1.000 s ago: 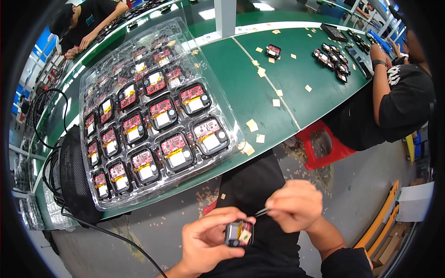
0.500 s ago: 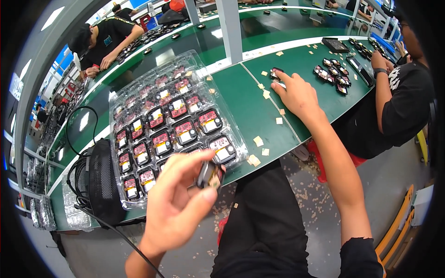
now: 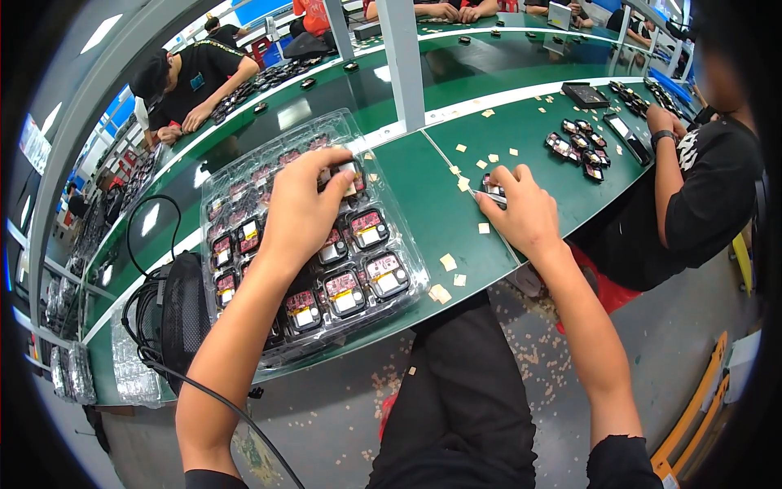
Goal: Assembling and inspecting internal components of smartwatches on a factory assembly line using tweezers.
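Observation:
A clear plastic tray (image 3: 407,244) holds rows of small black square watch cases, with red circuit boards and white batteries showing inside. Over its far right part, my left hand (image 3: 301,204) has thumb and fingers closed around a watch case (image 3: 352,183) that sits in or just above a pocket; which one I cannot tell. To the right, on the green bench, my right hand (image 3: 528,213) is closed on slim pale tweezers (image 3: 491,198), tips pointing left. Another watch case (image 3: 491,184) lies at its fingertips, partly hidden by them.
Small yellowish paper pieces (image 3: 440,293) are scattered on the bench. A cluster of watch cases (image 3: 580,147) lies farther right, near a black box (image 3: 585,95) and a seated co-worker (image 3: 700,196). A grey metal post (image 3: 403,65) rises behind the tray. A black cable (image 3: 236,407) crosses my left forearm.
My left hand has moved away from me with the watch case, from near the bench's front edge to the tray's far right part. My right hand has curled in and come slightly nearer.

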Motion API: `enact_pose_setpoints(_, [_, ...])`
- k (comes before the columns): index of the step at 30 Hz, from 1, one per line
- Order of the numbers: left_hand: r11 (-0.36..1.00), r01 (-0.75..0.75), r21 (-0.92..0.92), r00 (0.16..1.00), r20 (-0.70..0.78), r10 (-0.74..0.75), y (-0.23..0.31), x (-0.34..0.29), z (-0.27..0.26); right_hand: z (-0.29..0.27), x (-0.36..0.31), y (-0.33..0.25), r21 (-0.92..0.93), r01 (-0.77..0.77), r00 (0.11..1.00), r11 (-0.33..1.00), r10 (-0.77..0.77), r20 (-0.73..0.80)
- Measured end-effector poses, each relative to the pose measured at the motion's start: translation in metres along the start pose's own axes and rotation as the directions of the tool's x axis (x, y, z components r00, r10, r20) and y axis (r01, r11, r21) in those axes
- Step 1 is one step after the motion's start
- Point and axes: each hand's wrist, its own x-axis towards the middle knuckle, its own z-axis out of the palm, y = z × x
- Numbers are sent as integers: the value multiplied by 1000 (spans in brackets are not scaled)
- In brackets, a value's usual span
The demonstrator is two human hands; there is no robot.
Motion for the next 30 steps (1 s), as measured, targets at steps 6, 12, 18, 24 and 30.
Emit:
enact_pose_setpoints(6, [988, -81, 129, 993, 96, 69, -1, -7, -3, -1, 0, 3, 0, -2, 1000, 1000, 2, -14])
enact_pose_setpoints(12, [975, -36, 220, 984, 178, -4, 1, -12, -16, 0, 0, 3, 38, 15, 1000, 999, -15, -3])
enact_pose_setpoints(18, [963, -37, 267, 971, 238, -29, 0, -13, -23, 0, -2, 7, 40, 23, 999, 999, -22, -24])
enact_pose_setpoints(24, [970, 54, 236, 968, 225, -108, -8, -13, -34, 0, -1, 4, 58, 24, 1000, 998, -24, -8])
enact_pose_setpoints(30, [959, 48, 278, 975, 196, -106, -11, -14, -28, 3, -1, 9, 61, 32, 999, 998, -30, -38])
